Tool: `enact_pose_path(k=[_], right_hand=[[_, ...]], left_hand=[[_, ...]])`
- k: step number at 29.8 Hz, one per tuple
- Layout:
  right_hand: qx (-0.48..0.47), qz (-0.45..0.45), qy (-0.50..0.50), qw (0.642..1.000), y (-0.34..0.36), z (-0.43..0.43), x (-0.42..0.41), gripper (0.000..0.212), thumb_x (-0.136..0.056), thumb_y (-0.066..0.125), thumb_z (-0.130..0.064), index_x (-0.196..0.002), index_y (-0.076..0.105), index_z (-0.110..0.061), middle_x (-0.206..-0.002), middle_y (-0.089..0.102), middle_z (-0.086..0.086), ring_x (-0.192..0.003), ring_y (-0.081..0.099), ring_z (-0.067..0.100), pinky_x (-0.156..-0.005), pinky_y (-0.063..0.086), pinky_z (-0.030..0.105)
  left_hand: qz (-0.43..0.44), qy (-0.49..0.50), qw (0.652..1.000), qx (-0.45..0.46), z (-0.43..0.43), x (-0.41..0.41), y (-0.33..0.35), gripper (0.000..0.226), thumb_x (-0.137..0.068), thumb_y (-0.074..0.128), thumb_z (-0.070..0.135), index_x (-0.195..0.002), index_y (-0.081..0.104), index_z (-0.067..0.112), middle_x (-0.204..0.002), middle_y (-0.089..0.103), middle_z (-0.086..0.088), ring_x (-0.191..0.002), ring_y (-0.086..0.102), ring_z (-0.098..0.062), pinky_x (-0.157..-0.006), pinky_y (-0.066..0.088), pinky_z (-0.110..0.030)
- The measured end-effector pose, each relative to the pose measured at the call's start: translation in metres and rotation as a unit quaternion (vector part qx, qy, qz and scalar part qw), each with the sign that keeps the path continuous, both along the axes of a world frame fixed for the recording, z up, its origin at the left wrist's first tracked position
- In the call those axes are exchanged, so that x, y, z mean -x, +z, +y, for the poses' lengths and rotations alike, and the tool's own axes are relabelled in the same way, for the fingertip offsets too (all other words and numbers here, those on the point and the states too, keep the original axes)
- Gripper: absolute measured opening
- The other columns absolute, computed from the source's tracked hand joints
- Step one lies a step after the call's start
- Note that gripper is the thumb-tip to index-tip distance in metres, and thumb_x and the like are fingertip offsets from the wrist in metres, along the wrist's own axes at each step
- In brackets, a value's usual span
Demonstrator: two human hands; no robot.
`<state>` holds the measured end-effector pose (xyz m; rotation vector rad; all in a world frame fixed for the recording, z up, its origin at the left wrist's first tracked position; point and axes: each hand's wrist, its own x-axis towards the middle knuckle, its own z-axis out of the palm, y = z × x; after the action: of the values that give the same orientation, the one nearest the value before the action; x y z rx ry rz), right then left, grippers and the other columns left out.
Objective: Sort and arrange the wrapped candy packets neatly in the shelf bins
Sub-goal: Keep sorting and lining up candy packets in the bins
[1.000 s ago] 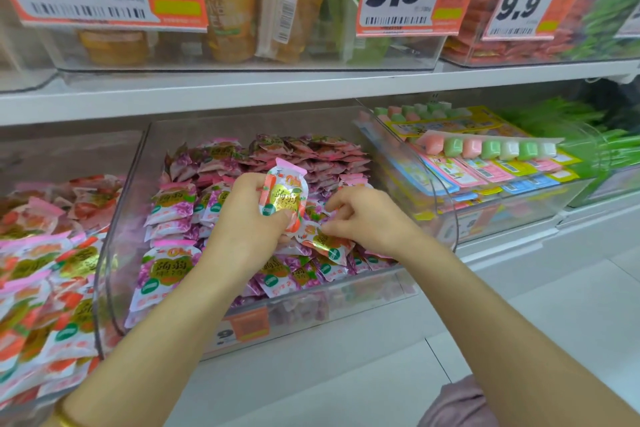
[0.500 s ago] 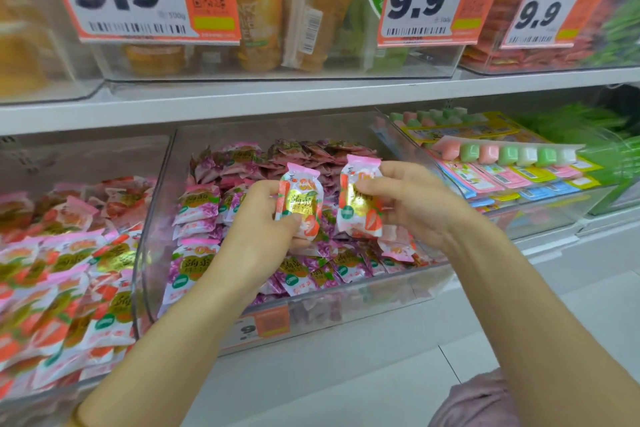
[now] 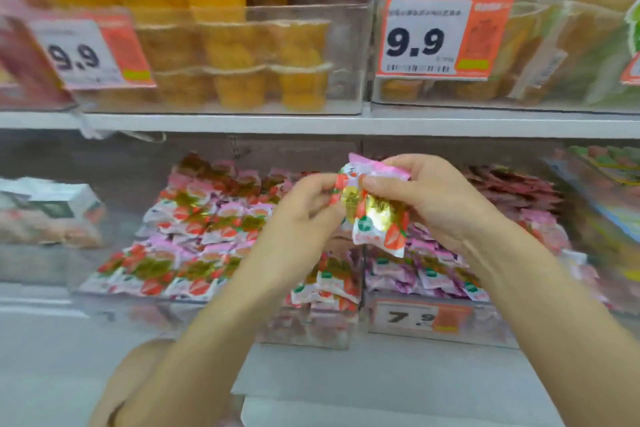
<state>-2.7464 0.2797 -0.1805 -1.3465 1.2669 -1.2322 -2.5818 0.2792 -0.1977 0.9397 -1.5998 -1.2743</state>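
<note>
Now my left hand [image 3: 301, 218] and right hand [image 3: 446, 204] are pinching pink-and-gold candy packets [image 3: 377, 222] upright, pink ends up.

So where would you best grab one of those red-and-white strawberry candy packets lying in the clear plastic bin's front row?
Probably by a sealed end, pinched from above: the red-and-white strawberry candy packets lie flat and overlapping in the clear plastic bin, which is open on top, with neighbours crowding their sides.

Two hands: left hand [image 3: 304, 208], right hand [image 3: 436, 198]. Two held candy packets [image 3: 379, 222]. Two 9.9 price tags [image 3: 429, 42], one 7.9 tag [image 3: 412, 317].
</note>
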Motion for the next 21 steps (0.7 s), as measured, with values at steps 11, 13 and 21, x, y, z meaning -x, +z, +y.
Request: enact_pose_path(k=[11, 13, 21], right_hand=[[-0.102, 0.093, 0.033, 0.990, -0.031, -0.083, -0.147, 0.047, -0.076, 0.077, -0.018, -0.117, 0.061, -0.002, -0.108, 0.065, 0.011, -0.099, 0.061, 0.022, -0.078, 0.044, 0.028], [-0.090, 0.192, 0.062, 0.975, -0.037, -0.088, -0.173, 0.038, -0.075, 0.078, -0.025, -0.102, 0.066, -0.001, -0.096, 0.066, 0.011, -0.094, 0.060, 0.024, -0.074, 0.045, 0.029], [0.066, 0.594, 0.060, 0.800, -0.049, -0.076, -0.174, 0.057, -0.072, 0.070, -0.057, -0.105, 0.050, -0.015, -0.110, 0.047, 0.007, -0.105, 0.045, 0.027, -0.084, 0.039, 0.038]], left_hand=[[0.059, 0.416, 0.905, 0.069, -0.048, -0.135, -0.029, 0.041, -0.083, 0.039, -0.009, -0.091, 0.053, 0.029, -0.097, 0.062, 0.000, -0.094, 0.061, -0.019, -0.080, 0.049, -0.032], [0.062, 0.420, 0.903, 0.067, -0.051, -0.140, -0.030, 0.041, -0.083, 0.041, -0.009, -0.090, 0.052, 0.031, -0.094, 0.061, 0.004, -0.095, 0.061, -0.019, -0.080, 0.047, -0.031], [0.021, 0.372, 0.924, 0.079, -0.050, -0.136, -0.036, 0.035, -0.084, 0.044, -0.005, -0.092, 0.052, 0.028, -0.094, 0.060, 0.006, -0.082, 0.057, -0.005, -0.072, 0.046, -0.023]])
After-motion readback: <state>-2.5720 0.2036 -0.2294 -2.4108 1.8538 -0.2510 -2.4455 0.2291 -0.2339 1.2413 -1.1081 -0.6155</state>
